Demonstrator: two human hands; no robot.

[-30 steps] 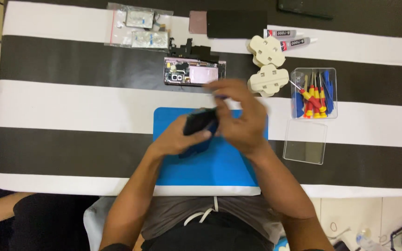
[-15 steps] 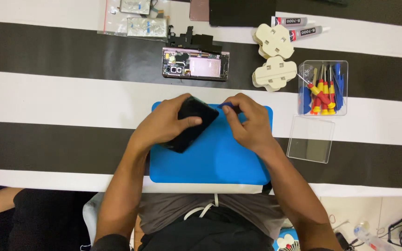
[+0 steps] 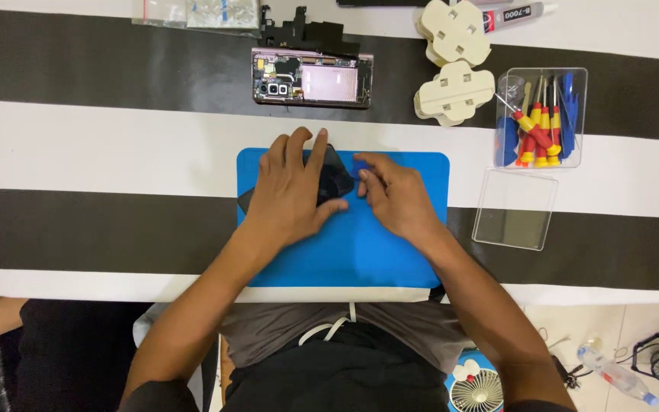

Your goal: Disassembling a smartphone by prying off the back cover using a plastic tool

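My left hand (image 3: 293, 192) lies flat on a black phone back cover (image 3: 335, 181), pressing it onto the blue work mat (image 3: 375, 252). Most of the cover is hidden under the palm; a dark corner shows at the mat's left edge. My right hand (image 3: 392, 197) rests on the mat just right of the cover, its fingertips pinching a small blue pick (image 3: 361, 164) at the cover's edge. An opened phone (image 3: 312, 78) with bare pink insides lies on the table beyond the mat.
A clear box of red-and-yellow screwdrivers and blue tools (image 3: 539, 116) stands at right, its clear lid (image 3: 515, 208) below it. Two cream plastic pieces (image 3: 455, 61), a glue tube (image 3: 511, 15), small bags (image 3: 196, 13) and black parts (image 3: 306, 34) lie at the back. Striped tablecloth.
The black cover, held up in both hands a second ago, has come down flat onto the mat. My left hand now covers it and my right hand has settled beside it.
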